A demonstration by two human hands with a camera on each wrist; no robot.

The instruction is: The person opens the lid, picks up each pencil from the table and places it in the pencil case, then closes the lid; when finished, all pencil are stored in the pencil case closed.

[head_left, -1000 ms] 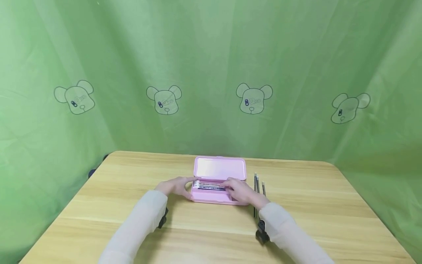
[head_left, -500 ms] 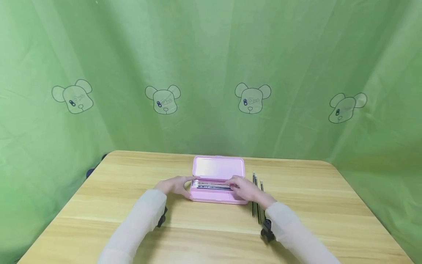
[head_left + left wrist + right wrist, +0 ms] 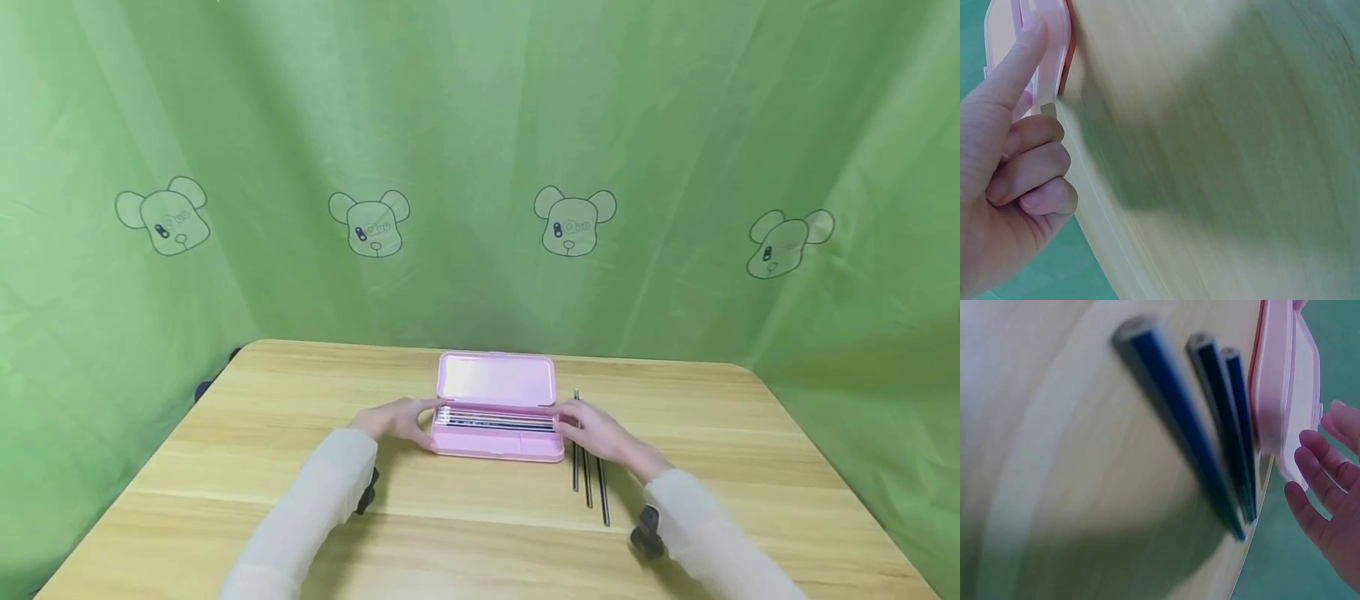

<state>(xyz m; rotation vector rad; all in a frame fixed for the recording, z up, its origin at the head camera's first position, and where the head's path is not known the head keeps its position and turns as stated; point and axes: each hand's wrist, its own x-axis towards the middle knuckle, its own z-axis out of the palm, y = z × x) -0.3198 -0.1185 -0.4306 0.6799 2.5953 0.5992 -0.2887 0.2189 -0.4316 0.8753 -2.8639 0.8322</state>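
Note:
A pink pencil case [image 3: 467,442] lies with its lid [image 3: 495,379] raised, and several pencils [image 3: 498,419] lie lengthwise in its rear compartment. My left hand [image 3: 390,420] grips the case's left end between thumb and forefinger; in the left wrist view the other fingers of this hand [image 3: 1016,156] are curled. At the case's right end is my right hand [image 3: 600,433], fingertips by the pencil ends. The right wrist view shows this hand [image 3: 1335,487] with spread, slightly bent fingers beside the case [image 3: 1272,381], holding no pencil.
Three dark pencils [image 3: 603,492] lie on the wooden table [image 3: 712,450] right of the case, partly under my right hand; their ends [image 3: 1179,419] show large in the right wrist view. A green curtain [image 3: 465,100] with bear-head outlines hangs behind the table.
My right hand has slid rightward along the pencils in the case to its right end, uncovering more of them and the front compartment. My left hand has stayed at the left end.

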